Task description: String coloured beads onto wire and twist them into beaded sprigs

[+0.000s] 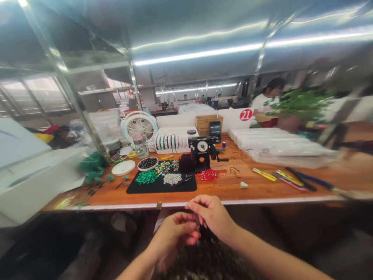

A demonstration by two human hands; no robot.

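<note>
Below the table edge, over the lap, the left hand and right hand pinch closed together on something too small to identify, keeping fine work close.

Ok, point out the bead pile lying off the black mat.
The red pile: it sits on bare wood right of the mat, while the green, multicoloured and white piles lie on it.

The single head-worn camera is looking forward and slightly down from a seated spot just short of the long orange-brown wooden bench, taking in both hands close below the lens and the workshop hall stretching far behind.
</note>
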